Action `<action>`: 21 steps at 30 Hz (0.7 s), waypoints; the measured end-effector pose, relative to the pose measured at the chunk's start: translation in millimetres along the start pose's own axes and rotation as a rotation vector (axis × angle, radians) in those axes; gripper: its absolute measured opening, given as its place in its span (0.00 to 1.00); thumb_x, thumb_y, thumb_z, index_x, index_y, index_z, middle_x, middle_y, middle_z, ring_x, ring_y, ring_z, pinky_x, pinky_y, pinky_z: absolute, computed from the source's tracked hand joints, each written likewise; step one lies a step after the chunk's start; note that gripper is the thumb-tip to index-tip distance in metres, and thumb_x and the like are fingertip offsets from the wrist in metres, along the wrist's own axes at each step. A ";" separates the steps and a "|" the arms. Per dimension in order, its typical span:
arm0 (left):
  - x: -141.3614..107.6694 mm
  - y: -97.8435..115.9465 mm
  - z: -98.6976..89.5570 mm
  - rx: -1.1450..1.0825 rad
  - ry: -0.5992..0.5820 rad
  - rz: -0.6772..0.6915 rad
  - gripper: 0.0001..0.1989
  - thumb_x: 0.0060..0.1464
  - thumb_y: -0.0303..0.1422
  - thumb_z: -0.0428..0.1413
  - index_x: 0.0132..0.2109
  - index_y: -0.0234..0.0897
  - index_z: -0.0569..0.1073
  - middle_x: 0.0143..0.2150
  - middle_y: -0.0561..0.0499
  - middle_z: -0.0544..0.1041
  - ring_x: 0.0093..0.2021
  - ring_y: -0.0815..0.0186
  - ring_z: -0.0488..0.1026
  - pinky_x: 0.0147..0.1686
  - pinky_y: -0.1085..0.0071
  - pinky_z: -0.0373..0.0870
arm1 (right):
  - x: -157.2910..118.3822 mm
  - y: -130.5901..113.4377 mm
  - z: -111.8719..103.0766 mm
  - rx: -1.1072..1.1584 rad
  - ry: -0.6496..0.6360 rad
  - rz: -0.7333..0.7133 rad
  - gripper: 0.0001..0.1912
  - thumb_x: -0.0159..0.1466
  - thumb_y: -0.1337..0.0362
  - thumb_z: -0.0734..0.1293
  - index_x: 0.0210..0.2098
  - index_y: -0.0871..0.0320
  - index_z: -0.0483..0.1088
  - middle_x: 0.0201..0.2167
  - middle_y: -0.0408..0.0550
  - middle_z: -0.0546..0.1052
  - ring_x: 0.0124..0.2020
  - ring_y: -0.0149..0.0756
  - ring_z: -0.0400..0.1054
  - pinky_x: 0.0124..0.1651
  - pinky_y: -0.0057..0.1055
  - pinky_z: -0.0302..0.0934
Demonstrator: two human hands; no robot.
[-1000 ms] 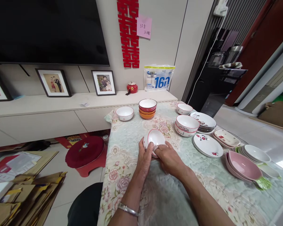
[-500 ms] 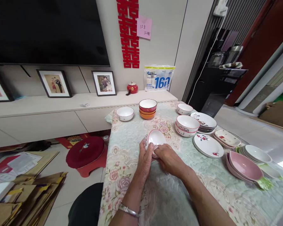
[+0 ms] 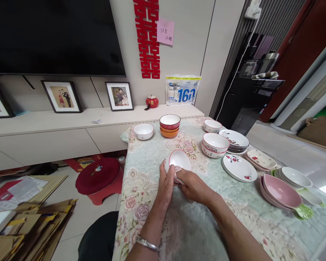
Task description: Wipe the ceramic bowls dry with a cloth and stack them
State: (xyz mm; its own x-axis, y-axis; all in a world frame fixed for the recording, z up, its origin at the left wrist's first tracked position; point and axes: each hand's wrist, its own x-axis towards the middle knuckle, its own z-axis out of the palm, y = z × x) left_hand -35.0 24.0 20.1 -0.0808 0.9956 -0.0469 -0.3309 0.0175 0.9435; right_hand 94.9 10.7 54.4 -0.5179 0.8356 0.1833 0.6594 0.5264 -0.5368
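Both hands (image 3: 176, 183) are together, clamped on a tilted, red-rimmed white bowl (image 3: 181, 159) (a silver bangle on the left wrist) above the flower-clothed bench (image 3: 149, 163).

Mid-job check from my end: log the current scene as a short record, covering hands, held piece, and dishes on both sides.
left hand: gripping the held bowl
right hand: fingers at its near rim, against something white, unclear what
held bowl: white, red rim, tilted
beyond it: red-and-orange bowl stack
left side: single white bowl
right side: nested red-rimmed bowls, flowered plates, pink dishes
surface: floral tablecloth
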 end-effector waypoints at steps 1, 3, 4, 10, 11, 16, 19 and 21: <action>2.0 -1.7 -0.9 -0.014 0.002 -0.033 0.35 0.54 0.48 0.56 0.64 0.37 0.59 0.55 0.39 0.73 0.53 0.54 0.73 0.51 0.59 0.71 | -0.9 0.9 -2.0 -0.117 -0.023 0.009 0.13 0.56 0.77 0.60 0.36 0.58 0.68 0.38 0.49 0.75 0.41 0.38 0.67 0.48 0.34 0.57; 4.1 -4.6 -0.4 -0.037 -0.005 -0.100 0.38 0.54 0.49 0.57 0.65 0.37 0.56 0.55 0.39 0.73 0.51 0.54 0.75 0.49 0.58 0.73 | -2.7 2.5 -5.4 -0.287 -0.044 0.059 0.12 0.57 0.77 0.59 0.36 0.59 0.69 0.37 0.51 0.76 0.40 0.40 0.68 0.52 0.40 0.54; 4.0 -5.6 0.8 -0.047 -0.008 -0.121 0.39 0.53 0.48 0.58 0.66 0.38 0.54 0.56 0.39 0.73 0.50 0.54 0.75 0.48 0.58 0.73 | -3.2 3.0 -6.2 -0.312 -0.043 0.089 0.12 0.58 0.76 0.59 0.37 0.59 0.70 0.37 0.51 0.76 0.40 0.40 0.68 0.52 0.40 0.54; -5.4 -5.5 9.6 -0.091 -0.116 -0.016 0.42 0.54 0.43 0.60 0.68 0.39 0.48 0.63 0.38 0.66 0.60 0.56 0.68 0.60 0.60 0.63 | -0.3 -0.7 3.9 0.061 0.143 0.207 0.07 0.65 0.66 0.60 0.31 0.57 0.67 0.29 0.43 0.75 0.31 0.33 0.67 0.35 0.26 0.55; -6.2 -4.4 9.2 -0.085 -0.120 -0.006 0.40 0.55 0.43 0.59 0.68 0.39 0.48 0.63 0.39 0.66 0.61 0.56 0.67 0.61 0.60 0.61 | 0.9 -1.9 6.7 0.119 0.193 0.221 0.06 0.65 0.66 0.61 0.31 0.57 0.66 0.29 0.42 0.74 0.30 0.33 0.66 0.34 0.26 0.56; -2.2 0.2 0.4 0.009 -0.036 -0.019 0.35 0.56 0.48 0.56 0.65 0.37 0.57 0.60 0.39 0.70 0.60 0.53 0.68 0.58 0.58 0.65 | 2.4 -3.3 7.3 0.091 0.090 0.066 0.06 0.61 0.70 0.62 0.39 0.57 0.67 0.38 0.47 0.75 0.38 0.36 0.67 0.41 0.28 0.60; 0.8 -1.7 -2.0 0.001 -0.021 -0.034 0.34 0.56 0.49 0.55 0.64 0.37 0.58 0.58 0.39 0.71 0.55 0.53 0.72 0.53 0.58 0.70 | -0.2 1.3 -1.9 -0.231 -0.043 0.048 0.09 0.62 0.72 0.60 0.39 0.59 0.69 0.40 0.52 0.76 0.42 0.41 0.68 0.52 0.38 0.57; 0.7 -3.4 -0.3 -0.017 -0.023 -0.053 0.36 0.55 0.49 0.55 0.65 0.38 0.56 0.58 0.39 0.71 0.53 0.54 0.73 0.50 0.58 0.72 | -1.7 4.4 -6.7 -0.365 -0.058 0.089 0.09 0.63 0.72 0.60 0.39 0.59 0.70 0.38 0.52 0.76 0.43 0.42 0.68 0.57 0.44 0.52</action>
State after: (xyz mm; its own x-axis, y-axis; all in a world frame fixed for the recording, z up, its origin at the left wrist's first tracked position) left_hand -34.2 24.6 16.8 -0.0411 0.9952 -0.0892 -0.3497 0.0693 0.9343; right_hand 102.4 12.6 57.3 -0.4731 0.8757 0.0965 0.8486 0.4824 -0.2173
